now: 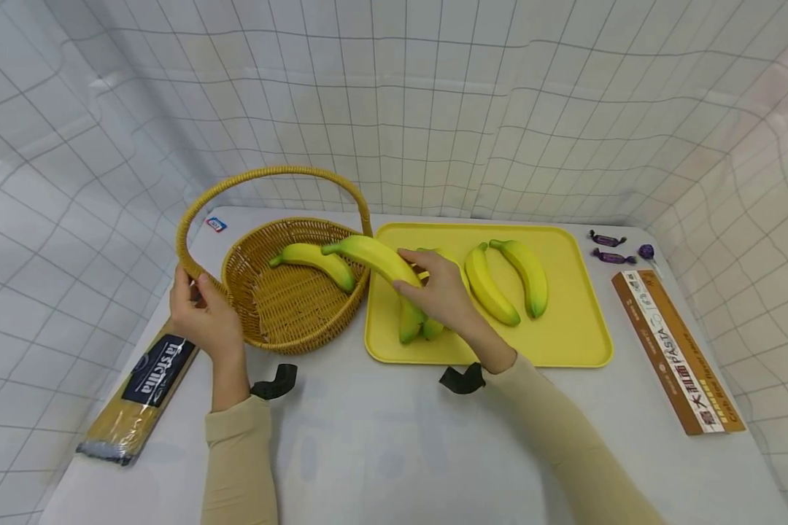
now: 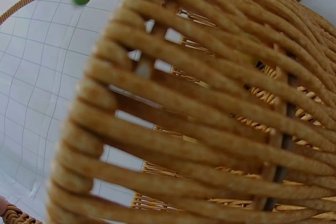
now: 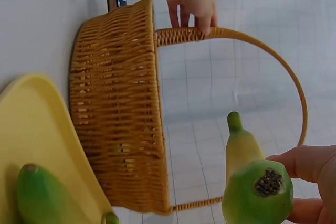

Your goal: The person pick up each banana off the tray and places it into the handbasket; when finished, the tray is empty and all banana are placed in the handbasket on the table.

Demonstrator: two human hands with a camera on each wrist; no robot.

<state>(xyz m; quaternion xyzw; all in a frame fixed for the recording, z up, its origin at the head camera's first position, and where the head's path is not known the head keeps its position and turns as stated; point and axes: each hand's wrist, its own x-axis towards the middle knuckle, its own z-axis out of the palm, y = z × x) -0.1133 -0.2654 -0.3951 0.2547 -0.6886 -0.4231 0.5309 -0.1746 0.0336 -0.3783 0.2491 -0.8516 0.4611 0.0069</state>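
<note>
My left hand (image 1: pixel 206 313) grips the handle of a round wicker basket (image 1: pixel 302 321) low on its left side, thumb and fingers around the handle in the right wrist view. One banana (image 1: pixel 318 264) lies inside the basket. My right hand (image 1: pixel 443 292) pinches another banana (image 1: pixel 374 257) near its lower end, stem pointing left. That banana is raised above the tray and reaches over the basket's right rim. Below the right hand, more bananas (image 1: pixel 410 321) lie on the yellow tray (image 1: pixel 565 350), partly hidden by it. Two further bananas (image 1: pixel 492 288) rest towards the tray's middle.
A bag of spaghetti (image 1: pixel 151 386) lies left of the basket, near the left forearm. A small blue-red wrapper (image 1: pixel 216 224) is behind it. On the right are a pasta box (image 1: pixel 679 350), two purple wrapped candies (image 1: pixel 612 257) and a lollipop (image 1: pixel 646 251). Gridded white curtains surround the table.
</note>
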